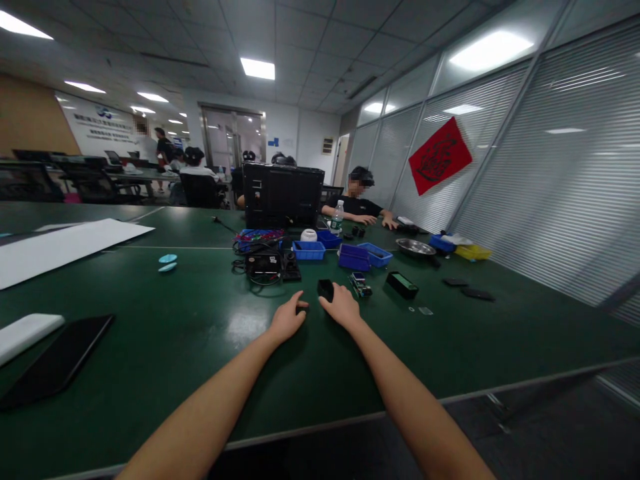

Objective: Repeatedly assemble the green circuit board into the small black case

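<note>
In the middle of the green table, my right hand [343,307] grips a small black box-like piece [325,288] between thumb and fingers. Its exact kind is hard to make out. Just to the left, my left hand [289,316] rests near the tabletop with thumb and fingers apart and nothing between them. A bare circuit board with a small display [360,285] lies right of the black piece. Farther right is a black case with a green display window [402,285]. A small ring [411,309] and a clear flat piece [425,311] lie in front of it.
Behind my hands stand blue bins [309,251], a black device with cables [264,264], a water bottle [337,217] and a monitor [283,195]. A metal bowl [416,247] sits back right. Another person [357,200] works across the table. White sheets [70,247] lie left.
</note>
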`<state>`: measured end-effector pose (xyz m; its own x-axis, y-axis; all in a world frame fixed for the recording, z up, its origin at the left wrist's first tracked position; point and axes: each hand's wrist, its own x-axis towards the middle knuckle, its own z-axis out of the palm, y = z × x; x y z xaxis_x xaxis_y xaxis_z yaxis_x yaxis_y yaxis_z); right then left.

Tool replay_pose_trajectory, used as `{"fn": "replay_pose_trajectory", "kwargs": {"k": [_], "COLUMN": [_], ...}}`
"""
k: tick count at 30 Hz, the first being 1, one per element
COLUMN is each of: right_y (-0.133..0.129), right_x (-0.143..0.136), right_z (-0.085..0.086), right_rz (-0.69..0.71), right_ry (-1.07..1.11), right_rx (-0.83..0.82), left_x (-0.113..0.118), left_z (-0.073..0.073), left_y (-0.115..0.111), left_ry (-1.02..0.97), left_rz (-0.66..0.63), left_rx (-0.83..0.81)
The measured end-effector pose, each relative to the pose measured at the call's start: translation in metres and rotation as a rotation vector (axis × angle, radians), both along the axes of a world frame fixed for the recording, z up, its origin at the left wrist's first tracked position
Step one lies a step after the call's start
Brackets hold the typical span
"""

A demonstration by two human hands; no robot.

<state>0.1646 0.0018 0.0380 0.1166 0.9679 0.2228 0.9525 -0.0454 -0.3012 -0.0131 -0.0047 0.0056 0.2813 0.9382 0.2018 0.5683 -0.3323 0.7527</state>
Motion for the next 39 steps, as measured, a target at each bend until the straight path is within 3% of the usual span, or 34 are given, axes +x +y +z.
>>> {"fn": "replay_pose_trajectory", "kwargs": {"k": [4,8,10,13,16,20,28,39], "right_y": [-0.002,0.004,0.009,0.015,0.020,0.025,0.023,0.028], "right_x": [-0.011,0.005,0.025,0.059,0.081,0.082,0.062,0.057], "right_z": [-0.004,0.004,0.010,0.013,0.008,-0.003,-0.012,-0.012], "right_rz": [0.079,0.149,0.034,-0.273,-0.421,-0.403,-0.319,-0.244], "right_ry": [0.023,0.178,0.242,0.190,0.120,0.052,-0.133,-0.017], "right_rx": [-0.043,-0.045,0.028,0.165,0.069,-0.055,0.113,-0.052], "left_x": [0.003,0.005,0.006,0.006,0.006,0.005,0.005,0.003], "left_z": [0.001,0.002,0.002,0.003,0.005,0.006,0.005,0.003], "left_y": [0.000,-0.002,-0.002,-0.003,-0.005,-0.005,-0.004,-0.003], "left_ry": [-0.003,0.063,0.095,0.121,0.122,0.097,0.086,0.094], "left_rz": [0.054,0.082,0.087,0.081,0.074,0.074,0.091,0.092], "left_rx": [0.069,0.152,0.149,0.143,0.141,0.129,0.098,0.120]}}
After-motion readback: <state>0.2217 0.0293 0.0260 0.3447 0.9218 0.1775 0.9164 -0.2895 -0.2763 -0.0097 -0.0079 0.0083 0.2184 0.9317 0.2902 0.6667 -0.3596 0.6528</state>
